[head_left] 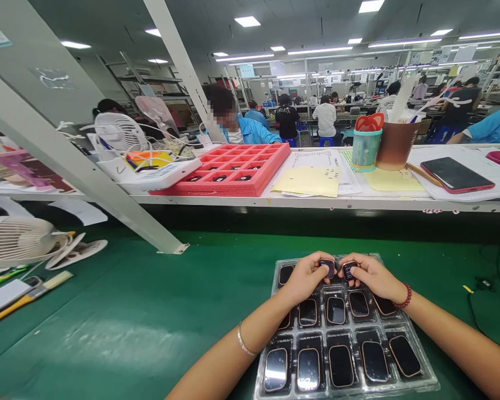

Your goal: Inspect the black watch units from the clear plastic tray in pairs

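A clear plastic tray (318, 332) with several square-faced smartwatches in its pockets lies on the green mat before me. Over its far row, my left hand (307, 278) pinches one smartwatch (327, 268) between thumb and fingers. Close beside it, my right hand (369, 273) grips a second smartwatch (349, 270), whose screen shows light markings. Both held watches face up toward me, a small gap between them. In the nearest row, a watch (340, 365) with a dark screen and gold-coloured rim rests in its pocket. My hands partly cover the far pockets.
A raised shelf (233, 201) runs along the back, bearing a red compartment tray (250, 186), papers, cups and a phone (457, 173). A slanted metal post (120, 194) meets the mat at left. A white fan (19, 239), brush and cables lie around. A co-worker (250, 126) sits opposite.
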Demonstrator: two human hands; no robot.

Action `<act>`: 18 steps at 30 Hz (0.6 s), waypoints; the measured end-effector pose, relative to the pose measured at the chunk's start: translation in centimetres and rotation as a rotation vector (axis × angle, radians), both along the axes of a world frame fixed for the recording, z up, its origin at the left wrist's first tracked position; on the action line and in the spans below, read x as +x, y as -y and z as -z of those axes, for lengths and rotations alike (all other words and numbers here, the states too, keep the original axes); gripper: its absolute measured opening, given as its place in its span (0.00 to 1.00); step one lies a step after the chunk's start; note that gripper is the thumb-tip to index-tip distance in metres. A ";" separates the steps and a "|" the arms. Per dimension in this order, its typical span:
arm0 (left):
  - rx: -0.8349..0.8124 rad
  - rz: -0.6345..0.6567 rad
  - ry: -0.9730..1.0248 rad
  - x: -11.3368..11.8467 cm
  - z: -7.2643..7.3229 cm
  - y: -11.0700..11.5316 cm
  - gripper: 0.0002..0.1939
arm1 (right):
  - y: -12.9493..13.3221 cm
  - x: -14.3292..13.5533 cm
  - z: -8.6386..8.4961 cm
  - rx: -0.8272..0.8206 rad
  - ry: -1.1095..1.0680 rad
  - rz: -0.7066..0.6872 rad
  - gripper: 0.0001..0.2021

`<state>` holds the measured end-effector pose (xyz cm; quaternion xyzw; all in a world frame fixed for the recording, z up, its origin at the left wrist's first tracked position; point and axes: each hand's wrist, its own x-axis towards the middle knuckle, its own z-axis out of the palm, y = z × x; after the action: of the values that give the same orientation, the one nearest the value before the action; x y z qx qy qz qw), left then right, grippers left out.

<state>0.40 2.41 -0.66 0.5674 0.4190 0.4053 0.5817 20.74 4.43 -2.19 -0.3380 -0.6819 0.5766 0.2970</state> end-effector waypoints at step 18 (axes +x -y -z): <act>0.008 0.004 0.015 0.0 0.2 0.0 0.10 | 0.0 0.0 0.0 -0.004 0.005 0.005 0.11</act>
<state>0.41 2.42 -0.85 0.5675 0.4117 0.4102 0.5833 20.70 4.42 -2.22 -0.3417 -0.6806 0.5765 0.2962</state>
